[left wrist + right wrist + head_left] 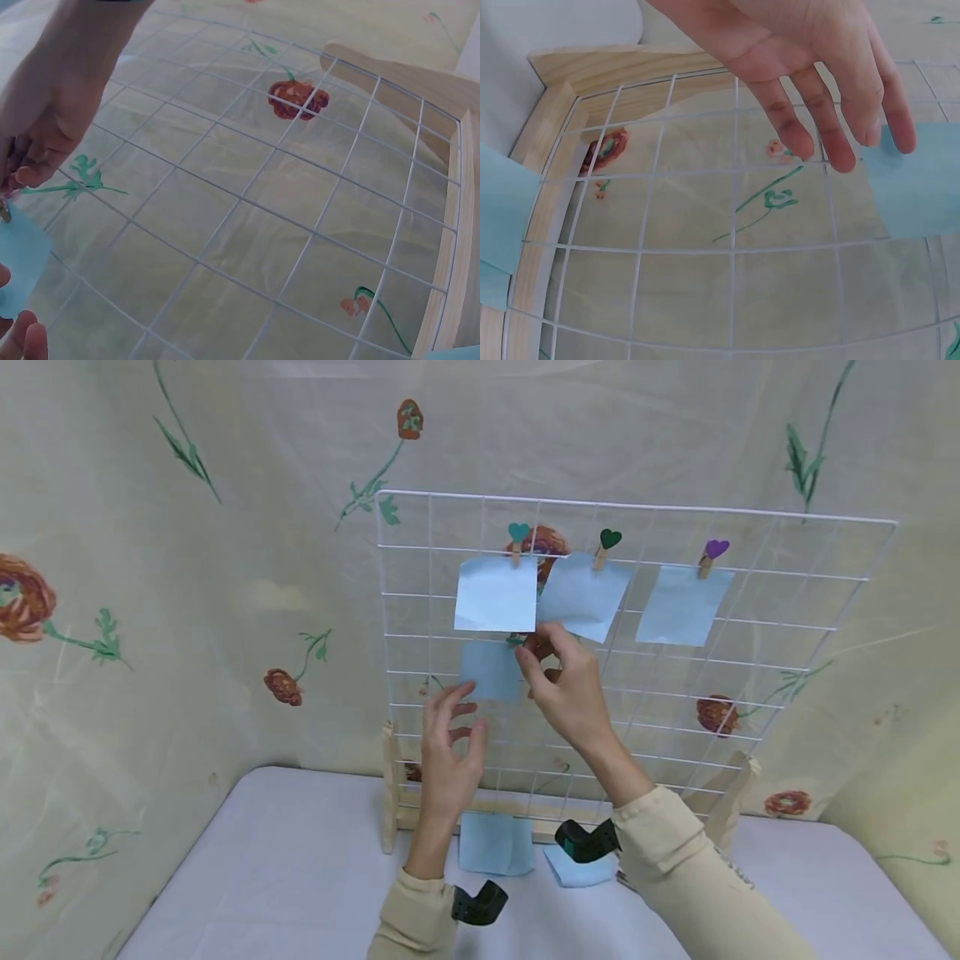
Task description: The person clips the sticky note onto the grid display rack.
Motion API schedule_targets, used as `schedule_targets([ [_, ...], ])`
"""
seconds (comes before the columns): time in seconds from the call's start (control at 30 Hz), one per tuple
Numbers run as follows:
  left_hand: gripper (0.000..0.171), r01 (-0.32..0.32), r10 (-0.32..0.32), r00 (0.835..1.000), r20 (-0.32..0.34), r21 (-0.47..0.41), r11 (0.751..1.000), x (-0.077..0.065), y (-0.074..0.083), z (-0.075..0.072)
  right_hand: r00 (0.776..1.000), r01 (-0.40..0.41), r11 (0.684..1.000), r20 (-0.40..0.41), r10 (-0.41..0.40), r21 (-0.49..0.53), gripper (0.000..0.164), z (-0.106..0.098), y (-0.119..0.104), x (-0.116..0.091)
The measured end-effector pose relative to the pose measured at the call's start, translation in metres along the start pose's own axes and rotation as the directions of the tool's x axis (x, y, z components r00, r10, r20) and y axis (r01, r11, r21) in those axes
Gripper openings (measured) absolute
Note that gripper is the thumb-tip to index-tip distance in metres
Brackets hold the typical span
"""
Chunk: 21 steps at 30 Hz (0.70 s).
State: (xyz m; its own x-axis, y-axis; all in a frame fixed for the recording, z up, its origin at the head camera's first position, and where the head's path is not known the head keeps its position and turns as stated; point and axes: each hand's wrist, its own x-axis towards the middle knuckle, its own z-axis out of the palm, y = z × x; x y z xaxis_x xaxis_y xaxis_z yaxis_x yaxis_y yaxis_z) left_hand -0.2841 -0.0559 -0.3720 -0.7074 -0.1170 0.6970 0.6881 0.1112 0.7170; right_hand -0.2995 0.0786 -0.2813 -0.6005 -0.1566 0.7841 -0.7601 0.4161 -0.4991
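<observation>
My right hand (566, 689) pinches a small wooden clothespin (5, 212) at the top right corner of a light blue paper note (487, 670). This note hangs against the white wire grid (622, 510), just under another blue note (495, 595) held by a teal-heart clothespin (517, 532). Fingers loosely bent, my left hand (450, 756) is at the lower left edge of the same note. In the right wrist view, its fingertips (904, 139) overlap the note's edge.
Two more blue notes hang in the top row, under a dark green heart clothespin (610, 538) and a purple one (716, 549). Folded blue papers (495, 843) lie on the white table (300, 860) before the grid's wooden stand (389, 789). Floral cloth (300, 468) hangs behind.
</observation>
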Motion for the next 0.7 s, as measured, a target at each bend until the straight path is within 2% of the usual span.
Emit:
schedule_targets([
  [0.27, 0.039, 0.014, -0.014, 1.0, -0.008, 0.009, 1.0, 0.002, 0.0, -0.003, 1.0, -0.014, 0.999, 0.019, 0.013, 0.04, 0.021, 0.0, 0.029, -0.003],
  [0.4, 0.038, 0.017, -0.017, 1.0, 0.0, 0.0, 1.0, 0.002, -0.001, -0.005, 0.999, -0.042, 0.997, 0.031, 0.04, 0.059, 0.027, 0.0, 0.034, -0.006],
  [0.5, 0.037, 0.016, -0.016, 1.0, 0.005, 0.003, 1.0, 0.002, -0.001, -0.006, 0.997, -0.069, 0.995, 0.043, 0.067, 0.07, 0.031, 0.0, 0.032, -0.009],
  [0.7, 0.036, 0.015, -0.015, 1.0, 0.012, 0.001, 1.0, 0.002, -0.003, -0.007, 0.995, -0.086, 0.994, 0.052, 0.083, 0.062, 0.035, -0.004, 0.008, -0.013],
])
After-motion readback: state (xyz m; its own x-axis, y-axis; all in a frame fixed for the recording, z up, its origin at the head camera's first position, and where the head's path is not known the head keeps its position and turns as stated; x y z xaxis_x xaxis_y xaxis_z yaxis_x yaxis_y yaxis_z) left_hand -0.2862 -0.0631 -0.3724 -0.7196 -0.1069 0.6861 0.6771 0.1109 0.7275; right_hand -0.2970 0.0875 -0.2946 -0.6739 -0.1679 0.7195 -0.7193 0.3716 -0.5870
